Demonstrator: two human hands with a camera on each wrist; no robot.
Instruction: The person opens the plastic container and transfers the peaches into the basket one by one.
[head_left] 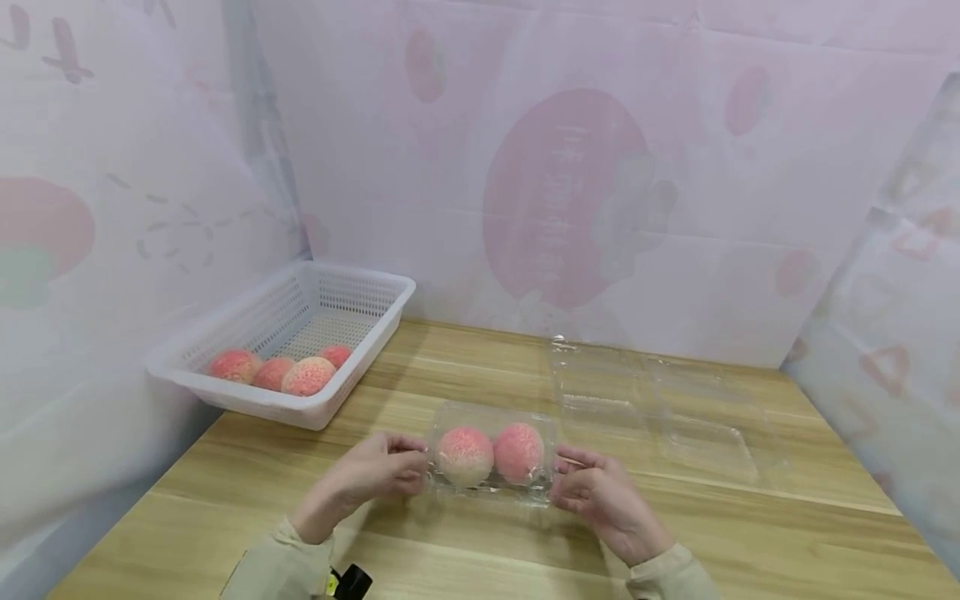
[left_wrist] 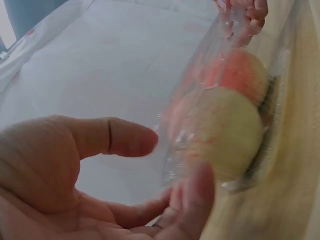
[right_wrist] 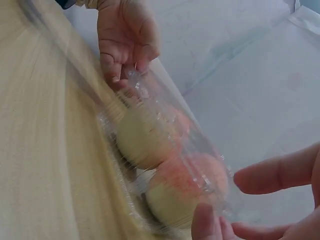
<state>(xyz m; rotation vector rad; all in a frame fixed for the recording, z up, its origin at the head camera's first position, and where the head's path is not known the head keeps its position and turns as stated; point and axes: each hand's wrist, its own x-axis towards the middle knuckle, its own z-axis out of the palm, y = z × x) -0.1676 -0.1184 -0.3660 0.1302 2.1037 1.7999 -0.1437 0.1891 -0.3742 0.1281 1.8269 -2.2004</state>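
Two pink-and-cream peaches [head_left: 466, 457] sit side by side in a clear plastic clamshell box [head_left: 491, 412], its lid down over them. At the box's left end my left hand [head_left: 386, 471] holds it, thumb above and fingers lower at the edge. My right hand [head_left: 600, 500] holds the opposite end in the same way, with thumb and fingertips at the side. In the left wrist view, the left thumb [left_wrist: 132, 137] lies by the lid's edge. The right wrist view shows the right thumb [right_wrist: 280, 172] at the lid and the fingers near the lower rim.
A white perforated basket [head_left: 363, 354] with several peaches [head_left: 309, 377] stands at the back left. Open clear plastic boxes [head_left: 708, 442] lie on the wooden table [head_left: 795, 533] at the right. Printed cloth [head_left: 420, 167] encloses the table's back and sides. A small black object [head_left: 352, 582] is near the left sleeve.
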